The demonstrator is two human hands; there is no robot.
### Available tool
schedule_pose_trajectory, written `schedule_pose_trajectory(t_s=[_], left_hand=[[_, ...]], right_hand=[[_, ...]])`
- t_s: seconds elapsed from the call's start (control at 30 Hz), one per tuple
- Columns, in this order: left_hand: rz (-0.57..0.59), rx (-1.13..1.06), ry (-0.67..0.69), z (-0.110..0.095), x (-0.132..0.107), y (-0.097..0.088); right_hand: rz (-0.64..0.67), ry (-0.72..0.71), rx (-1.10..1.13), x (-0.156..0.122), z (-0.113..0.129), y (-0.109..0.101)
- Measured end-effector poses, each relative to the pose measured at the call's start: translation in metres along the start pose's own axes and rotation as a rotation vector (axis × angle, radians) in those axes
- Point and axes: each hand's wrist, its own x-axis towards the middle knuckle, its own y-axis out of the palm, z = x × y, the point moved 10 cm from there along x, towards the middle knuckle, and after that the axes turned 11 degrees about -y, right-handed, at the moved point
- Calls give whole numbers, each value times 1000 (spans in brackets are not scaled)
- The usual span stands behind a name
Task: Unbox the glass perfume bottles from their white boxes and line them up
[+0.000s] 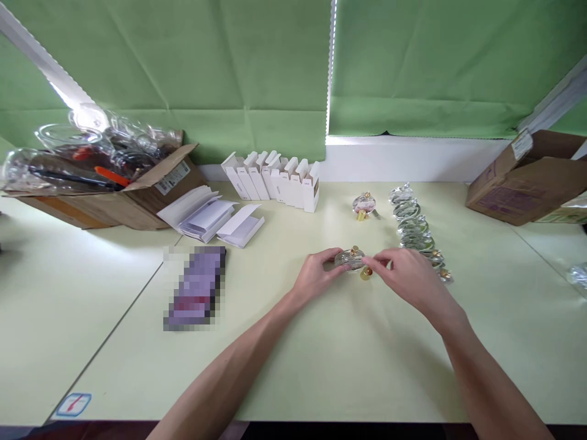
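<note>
Between my hands is a clear, shiny oval piece with gold-coloured knobs (351,261); its exact kind I cannot make out. My left hand (316,273) grips its left side between thumb and fingers. On the right side, the thumb and fingertips of my right hand (408,272) pinch its edge, above the lower gold knob. A similar clear round piece with gold parts (364,205) lies a little farther back on the table. Close to my right hand runs a row of several clear-wrapped coiled pieces (413,227), partly hidden by that hand.
Small white cartons (279,185) stand upright along the wall, with opened flat white boxes (206,217) before them. An open cardboard box (147,198) full of plastic-wrapped things is at left, another cardboard box (509,183) at right. A blurred purple object (197,287) lies on the table (321,366).
</note>
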Motion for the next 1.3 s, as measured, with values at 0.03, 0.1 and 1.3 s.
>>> schedule_pose_trajectory(t_s=[0.03,0.1,1.3], left_hand=[[4,-4,0,0,0,0],[8,-18,-4,0,1,0],[-8,8,40,-4,-1,1]], right_hand=[[63,-4,-39,-3,-1,5],[149,-15,-92,-8,0,16],[-121,-303,76,20,38,1]])
